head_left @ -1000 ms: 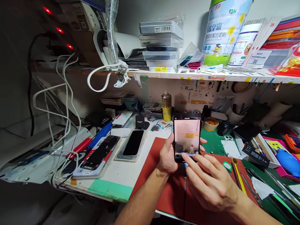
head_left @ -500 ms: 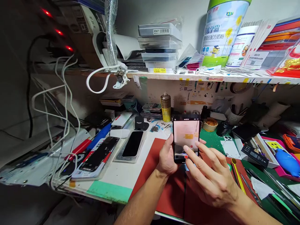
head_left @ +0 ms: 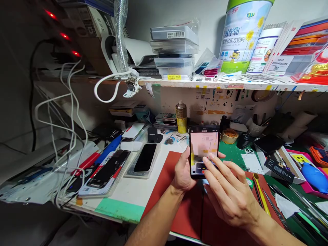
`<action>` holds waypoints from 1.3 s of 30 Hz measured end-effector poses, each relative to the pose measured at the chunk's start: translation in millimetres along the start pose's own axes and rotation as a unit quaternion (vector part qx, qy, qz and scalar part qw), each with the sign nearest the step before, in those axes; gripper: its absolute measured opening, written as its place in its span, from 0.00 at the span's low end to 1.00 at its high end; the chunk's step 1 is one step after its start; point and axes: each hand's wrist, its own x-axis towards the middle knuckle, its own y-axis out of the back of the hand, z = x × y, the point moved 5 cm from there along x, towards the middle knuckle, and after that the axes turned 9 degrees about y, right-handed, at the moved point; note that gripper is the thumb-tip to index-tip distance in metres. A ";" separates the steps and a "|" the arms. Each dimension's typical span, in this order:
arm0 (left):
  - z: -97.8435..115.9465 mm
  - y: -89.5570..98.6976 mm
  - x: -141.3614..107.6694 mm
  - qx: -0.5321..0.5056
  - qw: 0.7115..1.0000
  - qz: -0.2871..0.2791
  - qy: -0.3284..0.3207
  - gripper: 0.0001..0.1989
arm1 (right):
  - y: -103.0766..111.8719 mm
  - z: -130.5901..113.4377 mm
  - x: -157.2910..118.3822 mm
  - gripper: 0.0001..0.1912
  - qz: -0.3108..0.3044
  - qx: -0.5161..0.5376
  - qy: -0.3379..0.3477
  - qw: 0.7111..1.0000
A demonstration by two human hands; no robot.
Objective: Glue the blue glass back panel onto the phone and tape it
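A smartphone (head_left: 203, 145) stands tilted up above the red-brown mat (head_left: 164, 201), its screen lit with a camera picture of the wall behind the bench. My left hand (head_left: 183, 171) grips its left edge, thumb along the side; the fingers behind it are hidden. In front of the lower screen is my right hand (head_left: 228, 191), fingers stretched out and holding nothing. Its index and middle fingertips are at the glass; whether they touch it I cannot tell. Left of the mat, a dark-screened phone (head_left: 145, 158) rests on a clear case.
An opened phone part (head_left: 110, 169) lies on a box at left, near hanging white cables (head_left: 71, 112). A spray can (head_left: 181, 118) stands at the back, under the loaded shelf (head_left: 212, 83). Tweezers (head_left: 275, 208), a yellow-handled tool (head_left: 261, 194) and a blue air blower (head_left: 314, 177) are at right.
My right hand's fingers have shifted slightly and drawn closer together over the screen. The camera picture on the phone has changed. My left hand keeps its hold on the phone.
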 end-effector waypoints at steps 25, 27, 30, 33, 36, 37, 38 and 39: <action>-4.0 9.8 1.2 -0.014 0.997 0.079 0.006 0.32 | 14.2 4.3 3.3 0.08 0.060 -0.025 -0.007 0.998; -4.9 8.8 -0.8 -0.009 0.997 0.074 0.021 0.34 | 11.3 3.8 0.8 0.09 0.050 -0.018 -0.007 0.999; -6.8 10.4 -2.1 -0.015 0.996 0.078 0.037 0.34 | 8.6 4.1 0.5 0.09 0.034 -0.015 -0.007 0.999; -7.1 14.2 -0.4 -0.020 0.995 0.092 0.026 0.32 | 7.1 4.7 3.1 0.09 0.022 -0.019 -0.009 1.000; -5.5 18.1 1.9 -0.038 0.993 0.112 -0.007 0.27 | 5.2 5.2 6.0 0.10 0.015 -0.022 -0.012 1.000; -5.2 18.8 2.3 -0.043 0.992 0.115 -0.014 0.26 | 4.5 5.2 6.6 0.10 0.012 -0.023 -0.013 1.000; -5.3 18.8 2.8 -0.046 0.992 0.115 -0.015 0.26 | 3.9 5.2 7.1 0.10 0.010 -0.023 -0.015 1.000; -5.8 18.3 3.1 -0.046 0.993 0.111 -0.010 0.26 | 3.6 5.0 7.3 0.10 0.009 -0.023 -0.016 1.000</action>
